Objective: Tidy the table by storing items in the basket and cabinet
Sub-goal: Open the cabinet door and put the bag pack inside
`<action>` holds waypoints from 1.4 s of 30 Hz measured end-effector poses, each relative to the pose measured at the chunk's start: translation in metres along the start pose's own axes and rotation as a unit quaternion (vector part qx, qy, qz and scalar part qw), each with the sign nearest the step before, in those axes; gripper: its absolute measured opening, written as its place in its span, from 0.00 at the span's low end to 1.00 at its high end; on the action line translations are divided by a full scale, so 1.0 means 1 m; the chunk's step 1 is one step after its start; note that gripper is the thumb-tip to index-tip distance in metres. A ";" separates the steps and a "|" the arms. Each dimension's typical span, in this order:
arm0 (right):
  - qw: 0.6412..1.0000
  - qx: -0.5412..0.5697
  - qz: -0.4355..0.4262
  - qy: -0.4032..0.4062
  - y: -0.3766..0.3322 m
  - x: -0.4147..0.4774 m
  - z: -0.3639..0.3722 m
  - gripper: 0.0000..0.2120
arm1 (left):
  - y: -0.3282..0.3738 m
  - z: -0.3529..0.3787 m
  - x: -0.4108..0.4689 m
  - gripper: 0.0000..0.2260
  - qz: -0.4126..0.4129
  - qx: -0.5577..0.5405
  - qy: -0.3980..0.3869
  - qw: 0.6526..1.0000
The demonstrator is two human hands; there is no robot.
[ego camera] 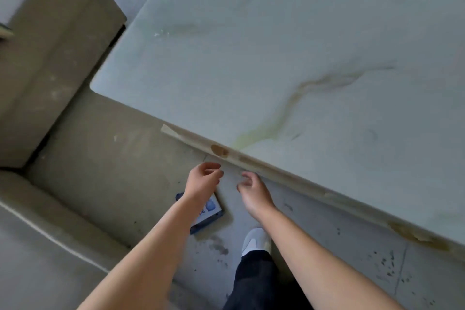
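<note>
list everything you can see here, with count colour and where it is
table: one, pale marble-look top with tan and grey veins, fills the upper right; its near edge runs diagonally and has brown stains
sofa: one, beige-grey, along the left side and lower left corner
floor: grey, speckled with dark marks, between sofa and table
flat pack: one, blue and white, lying on the floor, partly hidden by the left wrist; what it is cannot be told
shoe: one, white, on the floor at lower centre
trouser leg: one, black, above the shoe
left hand: bare, empty, fingers curled loosely
right hand: bare, empty, below the table edge
</note>
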State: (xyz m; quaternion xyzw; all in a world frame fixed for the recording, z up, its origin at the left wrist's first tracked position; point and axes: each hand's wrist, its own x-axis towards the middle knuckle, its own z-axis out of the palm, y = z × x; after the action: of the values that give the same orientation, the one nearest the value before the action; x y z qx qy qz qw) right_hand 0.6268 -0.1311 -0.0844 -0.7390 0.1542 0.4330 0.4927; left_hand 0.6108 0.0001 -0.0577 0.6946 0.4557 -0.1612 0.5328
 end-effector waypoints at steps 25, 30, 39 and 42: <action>0.978 0.030 -0.149 -0.142 0.048 0.068 0.111 0.24 | -0.120 0.004 0.095 0.35 0.128 -0.199 -0.074 0.969; 0.957 -0.140 -0.160 -0.199 0.059 0.060 0.115 0.31 | -0.138 -0.021 0.095 0.18 0.107 -0.291 -0.056 0.949; 0.986 0.023 -0.144 -0.084 0.032 0.062 0.084 0.19 | -0.129 -0.022 0.095 0.23 0.098 -0.268 -0.015 0.958; 0.980 -0.021 -0.141 -0.140 0.029 0.052 0.093 0.15 | -0.138 -0.030 0.096 0.21 0.096 -0.290 -0.002 0.952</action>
State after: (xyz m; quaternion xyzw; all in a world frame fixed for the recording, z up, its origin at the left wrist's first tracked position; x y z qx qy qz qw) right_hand 0.5923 -0.0537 -0.1555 -0.6956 -0.0318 0.4614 0.5498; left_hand 0.5428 0.0736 -0.1956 0.5504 0.4126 0.0282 0.7253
